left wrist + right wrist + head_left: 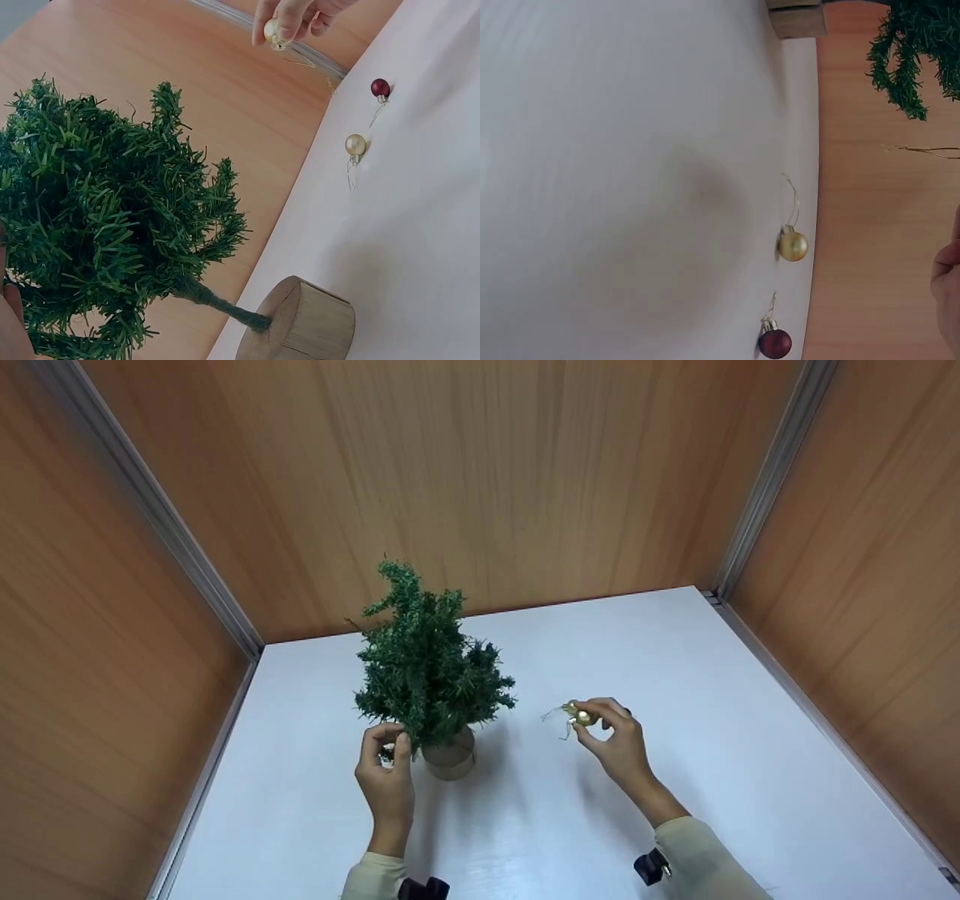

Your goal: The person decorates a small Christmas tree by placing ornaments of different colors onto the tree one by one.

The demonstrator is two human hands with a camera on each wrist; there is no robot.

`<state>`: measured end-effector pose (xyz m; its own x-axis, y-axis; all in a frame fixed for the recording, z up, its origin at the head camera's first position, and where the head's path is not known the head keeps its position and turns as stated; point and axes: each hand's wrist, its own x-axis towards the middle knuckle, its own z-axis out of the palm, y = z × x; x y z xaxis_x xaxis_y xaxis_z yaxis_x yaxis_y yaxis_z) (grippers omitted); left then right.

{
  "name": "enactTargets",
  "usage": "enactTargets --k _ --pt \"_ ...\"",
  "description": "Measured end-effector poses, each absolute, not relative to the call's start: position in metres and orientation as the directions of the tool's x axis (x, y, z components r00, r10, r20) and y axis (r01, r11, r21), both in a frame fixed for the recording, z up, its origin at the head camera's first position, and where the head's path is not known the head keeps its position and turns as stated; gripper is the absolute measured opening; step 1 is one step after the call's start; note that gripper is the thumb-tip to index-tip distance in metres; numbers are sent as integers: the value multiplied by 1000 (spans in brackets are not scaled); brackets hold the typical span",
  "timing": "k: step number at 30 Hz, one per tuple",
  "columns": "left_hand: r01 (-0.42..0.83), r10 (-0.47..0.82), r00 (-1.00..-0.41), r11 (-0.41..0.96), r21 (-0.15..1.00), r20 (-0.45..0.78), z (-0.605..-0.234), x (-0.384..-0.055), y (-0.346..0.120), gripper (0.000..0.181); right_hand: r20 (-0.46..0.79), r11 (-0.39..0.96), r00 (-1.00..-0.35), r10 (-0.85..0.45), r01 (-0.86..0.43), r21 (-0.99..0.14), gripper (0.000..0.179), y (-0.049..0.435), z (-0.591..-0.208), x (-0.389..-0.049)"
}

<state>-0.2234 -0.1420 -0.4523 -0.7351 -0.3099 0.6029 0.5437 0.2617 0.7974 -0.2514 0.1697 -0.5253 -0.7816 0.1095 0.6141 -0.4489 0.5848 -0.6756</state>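
Note:
A small artificial Christmas tree (427, 660) stands on a round wooden base (319, 322). At its lower left, my left hand (386, 787) pinches a branch tip between thumb and fingers; only a sliver of that hand (11, 322) shows in the left wrist view. Right of the tree, my right hand (619, 742) holds a gold bauble (274, 31) in its fingertips, above the table. From it hangs a thin looped string (930, 152). In the right wrist view just part of the right hand (946, 292) appears at the edge.
On the white table (510, 840) lie another gold bauble (355, 145) and a dark red bauble (380, 88), each with a string. Wood-grain panels (525, 472) rise behind and on both sides, with metal strips (157, 510) at the corners.

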Motion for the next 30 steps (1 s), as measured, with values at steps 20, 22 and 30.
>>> enactTargets --k 20,22,30 --pt "551 -287 -752 219 805 593 -483 -235 -153 17 676 551 -732 82 -532 -643 38 151 -502 -239" --pt "554 -285 -748 229 800 599 -478 -232 -152 17 682 546 -728 77 -541 -640 39 148 -498 -237" --pt "546 -282 -748 252 799 600 -454 -220 -150 16 711 537 -701 50 -582 -611 33 131 -465 -220"
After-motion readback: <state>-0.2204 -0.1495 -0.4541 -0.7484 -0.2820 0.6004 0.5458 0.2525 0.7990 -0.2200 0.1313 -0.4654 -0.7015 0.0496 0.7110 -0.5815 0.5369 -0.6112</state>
